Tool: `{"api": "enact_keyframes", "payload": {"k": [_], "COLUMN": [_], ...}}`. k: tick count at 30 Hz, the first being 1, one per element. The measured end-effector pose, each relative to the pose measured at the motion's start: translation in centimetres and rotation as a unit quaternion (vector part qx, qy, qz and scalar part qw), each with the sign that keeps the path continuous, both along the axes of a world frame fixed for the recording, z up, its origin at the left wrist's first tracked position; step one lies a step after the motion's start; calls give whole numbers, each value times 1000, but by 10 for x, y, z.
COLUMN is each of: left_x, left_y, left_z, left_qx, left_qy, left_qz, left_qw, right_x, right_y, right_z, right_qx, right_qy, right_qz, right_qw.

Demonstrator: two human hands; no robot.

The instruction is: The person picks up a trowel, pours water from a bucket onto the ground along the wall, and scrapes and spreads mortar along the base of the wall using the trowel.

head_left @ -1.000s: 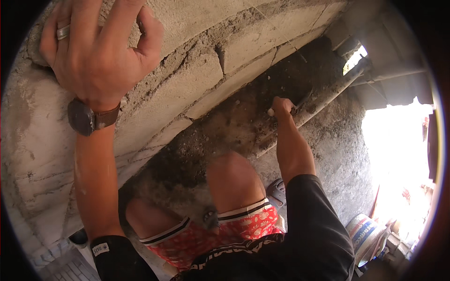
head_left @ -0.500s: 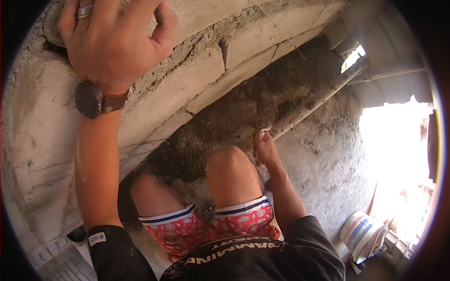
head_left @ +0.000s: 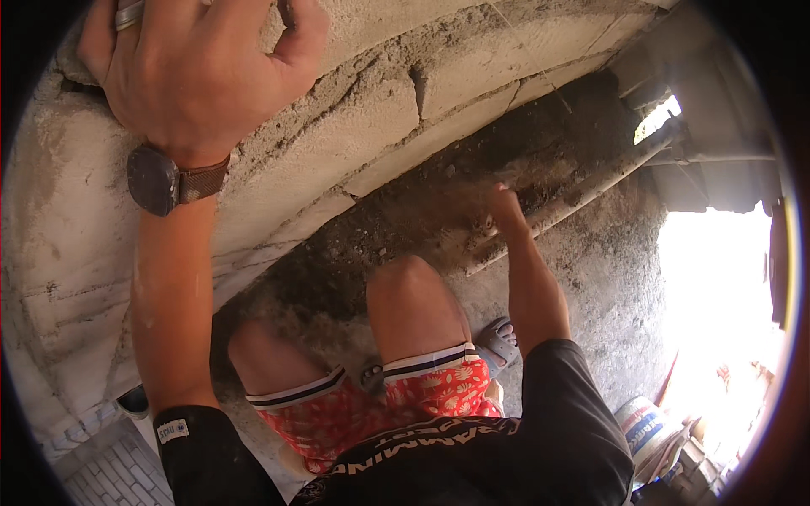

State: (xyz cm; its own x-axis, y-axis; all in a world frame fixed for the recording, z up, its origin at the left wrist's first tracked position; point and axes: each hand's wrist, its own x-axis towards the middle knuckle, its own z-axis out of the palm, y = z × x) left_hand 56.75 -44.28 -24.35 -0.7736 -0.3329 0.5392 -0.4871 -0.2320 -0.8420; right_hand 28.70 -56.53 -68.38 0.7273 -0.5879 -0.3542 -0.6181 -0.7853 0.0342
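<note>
At the upper left, my left hand [head_left: 194,76], with a ring and a wristwatch [head_left: 156,177], grips the rough concrete block wall [head_left: 380,126], fingers bent over it and fingertips out of frame. My right hand [head_left: 506,207] is blurred, low over the dark strip of loose soil and rubble [head_left: 329,253], closed round a small hand tool whose shape I cannot make out. It is beside a long pale, dirt-crusted pipe [head_left: 591,190]. My bare knees [head_left: 405,291] and a sandalled foot [head_left: 496,341] are below it.
A rough concrete surface [head_left: 603,312] spreads right of the pipe, toward a bright opening [head_left: 709,278]. A labelled bucket [head_left: 650,434] stands at the lower right among clutter. A second pipe [head_left: 717,157] crosses at the upper right, and a thin line [head_left: 540,76] hangs by the blocks.
My right hand came back toward my knee, then swung forward again over the soil, with arm extended. My left hand stays on the wall. The view has shifted slightly.
</note>
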Motion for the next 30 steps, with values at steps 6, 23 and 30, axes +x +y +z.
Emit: {"api": "enact_keyframes", "payload": {"k": [6,23,30], "left_x": [23,-14,-6], "left_y": [9,5,7], "left_z": [2,4,-5], "left_qx": [13,8,13], "left_qy": [-24,34,77], "left_qz": [-1,3,16], "left_qw": [1000,999,997], "right_x": [-6,6,-40], "right_y": [106,17,96], "right_z": [76,11,109], "right_qx": [179,-20,475], "right_qy": [-111,1,-109], "right_qz": [-93,104,-361], "right_qw": [973,994,795]}}
